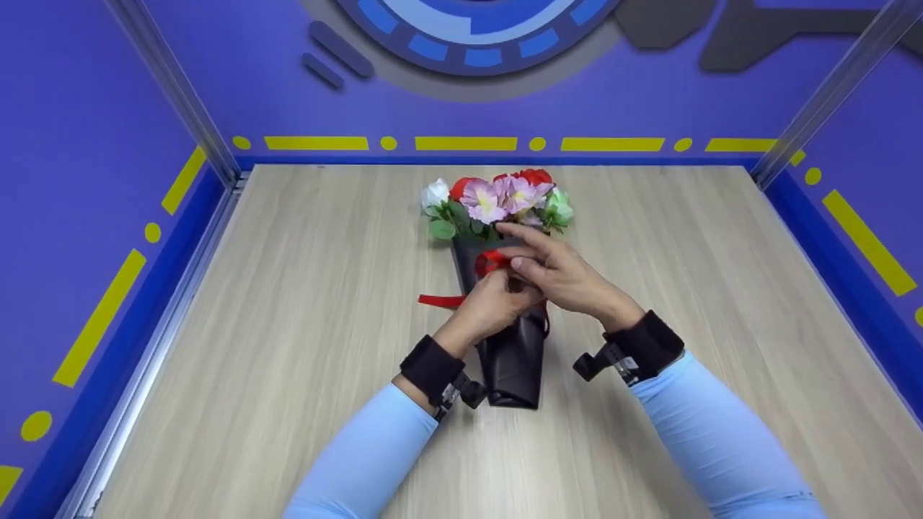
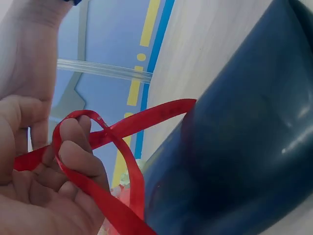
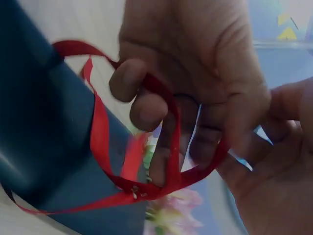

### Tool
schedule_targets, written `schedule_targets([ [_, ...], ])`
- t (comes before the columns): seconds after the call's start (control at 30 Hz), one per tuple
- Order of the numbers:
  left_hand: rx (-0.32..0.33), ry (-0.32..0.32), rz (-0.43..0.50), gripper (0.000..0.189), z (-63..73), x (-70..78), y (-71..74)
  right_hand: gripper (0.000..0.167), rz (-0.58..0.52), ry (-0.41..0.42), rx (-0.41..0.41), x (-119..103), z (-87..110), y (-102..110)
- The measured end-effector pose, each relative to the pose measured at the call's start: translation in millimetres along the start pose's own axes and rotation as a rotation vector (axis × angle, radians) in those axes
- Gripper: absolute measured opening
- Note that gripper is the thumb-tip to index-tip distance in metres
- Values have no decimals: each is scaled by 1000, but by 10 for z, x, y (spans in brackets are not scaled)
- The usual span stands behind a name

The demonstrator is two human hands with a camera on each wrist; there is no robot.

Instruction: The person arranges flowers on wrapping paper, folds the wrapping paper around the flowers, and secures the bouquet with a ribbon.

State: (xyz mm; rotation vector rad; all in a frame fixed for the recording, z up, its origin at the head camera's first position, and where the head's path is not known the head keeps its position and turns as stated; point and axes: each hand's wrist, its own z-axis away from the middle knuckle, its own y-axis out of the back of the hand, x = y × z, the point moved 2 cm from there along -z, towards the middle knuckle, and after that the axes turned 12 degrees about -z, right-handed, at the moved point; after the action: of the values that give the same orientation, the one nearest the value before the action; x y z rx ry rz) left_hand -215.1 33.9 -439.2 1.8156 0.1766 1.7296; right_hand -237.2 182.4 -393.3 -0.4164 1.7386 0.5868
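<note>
A flower bouquet (image 1: pixel 508 205) lies on the table in a black wrapper (image 1: pixel 512 367). Around the wrapper's middle runs a red ribbon (image 1: pixel 441 300), with a loop standing up between the hands. My left hand (image 1: pixel 490 306), over the wrapper, has its fingers curled around the ribbon; in the left wrist view the ribbon (image 2: pixel 132 176) winds over those fingers. From the right, my right hand (image 1: pixel 570 277) meets it, thumb and fingers at the loop, index finger extended towards the flowers. The right wrist view shows the ribbon (image 3: pixel 100 132) crossing itself close over the wrapper (image 3: pixel 39 112).
The wood-grain table (image 1: pixel 310 346) extends around the bouquet. Blue panels with yellow marks (image 1: pixel 465 143) enclose its back and sides, and metal posts (image 1: pixel 180 86) stand at the back corners. Each wrist wears a black band (image 1: pixel 433 369) with a small camera.
</note>
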Motion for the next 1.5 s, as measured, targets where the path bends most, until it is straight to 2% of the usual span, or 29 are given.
schedule_targets([
  [0.07,-5,16,71,25,-10,-23,-6,52,-109,-28,5,23,6,25],
  [0.13,17,49,118,27,-15,-47,-3,51,-207,-25,14,28,11,40],
  [0.2,56,71,124,28,-20,-66,7,52,-281,-17,11,24,17,42],
  [0.27,76,90,110,27,-19,-71,16,52,-308,-1,6,8,18,34],
  [0.37,58,50,39,31,-21,-49,24,54,-291,30,-11,-35,18,9],
  [0.5,14,-18,8,38,-24,4,24,55,-245,45,-46,-91,17,-30],
  [0.6,26,-21,13,31,-25,34,34,54,-227,44,-37,-90,4,-30],
  [0.73,17,-11,78,15,-23,53,49,45,-147,7,101,18,6,51],
  [0.8,-5,-3,122,7,-21,56,54,42,-96,-64,173,120,36,111],
  [0.87,-19,6,136,6,-19,54,61,40,-44,-160,208,229,84,166],
  [0.97,-34,16,148,9,-22,47,74,41,-1,-285,132,354,178,221],
  [1.07,-30,8,114,9,-24,40,90,37,60,-326,-3,403,253,234],
  [1.17,-29,-3,89,10,-17,39,101,31,186,-289,-72,419,288,193],
  [1.3,-35,-28,71,13,-13,45,97,20,347,-223,-18,464,298,122],
  [1.4,-28,-47,48,17,-7,41,87,14,291,-220,4,512,316,118],
  [1.5,-21,-51,41,19,1,21,81,10,123,-262,-13,558,341,153],
])
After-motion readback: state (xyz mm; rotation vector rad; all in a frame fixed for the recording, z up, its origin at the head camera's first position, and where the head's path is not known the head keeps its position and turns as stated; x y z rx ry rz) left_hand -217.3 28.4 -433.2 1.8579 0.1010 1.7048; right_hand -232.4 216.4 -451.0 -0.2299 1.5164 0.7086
